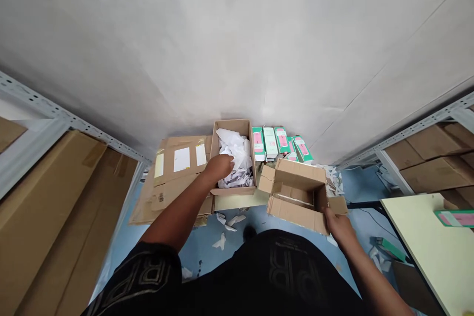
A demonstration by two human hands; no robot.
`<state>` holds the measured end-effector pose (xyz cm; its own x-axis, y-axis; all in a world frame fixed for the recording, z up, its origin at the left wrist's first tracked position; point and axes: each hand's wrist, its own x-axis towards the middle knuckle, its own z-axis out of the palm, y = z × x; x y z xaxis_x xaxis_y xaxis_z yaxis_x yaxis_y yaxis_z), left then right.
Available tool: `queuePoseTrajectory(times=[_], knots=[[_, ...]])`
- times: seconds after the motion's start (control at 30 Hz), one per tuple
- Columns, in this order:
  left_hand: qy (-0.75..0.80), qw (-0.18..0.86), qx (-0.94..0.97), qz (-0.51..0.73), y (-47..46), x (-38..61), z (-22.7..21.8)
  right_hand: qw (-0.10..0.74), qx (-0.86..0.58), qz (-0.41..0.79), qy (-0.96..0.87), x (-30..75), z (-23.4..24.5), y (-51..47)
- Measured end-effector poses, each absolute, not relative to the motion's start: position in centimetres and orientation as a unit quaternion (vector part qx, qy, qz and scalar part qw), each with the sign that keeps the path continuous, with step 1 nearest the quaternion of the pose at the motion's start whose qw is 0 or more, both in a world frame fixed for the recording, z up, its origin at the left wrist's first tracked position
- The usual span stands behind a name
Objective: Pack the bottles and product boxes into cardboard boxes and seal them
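Observation:
A tall cardboard box stands against the wall, partly filled with crumpled white paper. My left hand reaches over its left side, fingers curled at the paper; the fingertips are mostly hidden. A second, smaller cardboard box is tilted with its flaps open, showing bare cardboard walls inside. My right hand grips this box at its near right corner, by the wall and flap.
Flattened cardboard with white labels is stacked at left. Several green-and-pink cartons line the wall. Paper scraps litter the blue floor. Shelves with brown boxes flank both sides; a pale table stands right.

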<state>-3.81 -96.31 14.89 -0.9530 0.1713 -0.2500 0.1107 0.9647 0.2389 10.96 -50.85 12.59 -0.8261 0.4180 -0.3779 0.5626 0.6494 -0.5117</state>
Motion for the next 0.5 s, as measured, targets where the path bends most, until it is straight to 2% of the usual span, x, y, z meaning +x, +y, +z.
queuePoseTrajectory(times=[0.1, 0.17, 0.33, 0.5], knots=[[0.971, 0.040, 0.095, 0.214, -95.4, -1.7, 18.3, 0.145, 0.272, -0.310, 0.899, 10.4, 13.1, -51.4], [0.949, 0.013, 0.129, 0.287, -93.1, 0.0, 20.2, 0.151, 0.261, -0.307, 0.903, 9.9, 13.5, -51.8], [0.884, 0.067, 0.274, 0.372, -83.5, 2.6, 21.6, 0.131, 0.237, -0.329, 0.905, 9.5, 14.0, -52.6], [0.858, 0.146, 0.324, 0.371, -78.0, 3.0, 20.4, 0.113, 0.271, -0.352, 0.888, 10.7, 14.3, -51.4]])
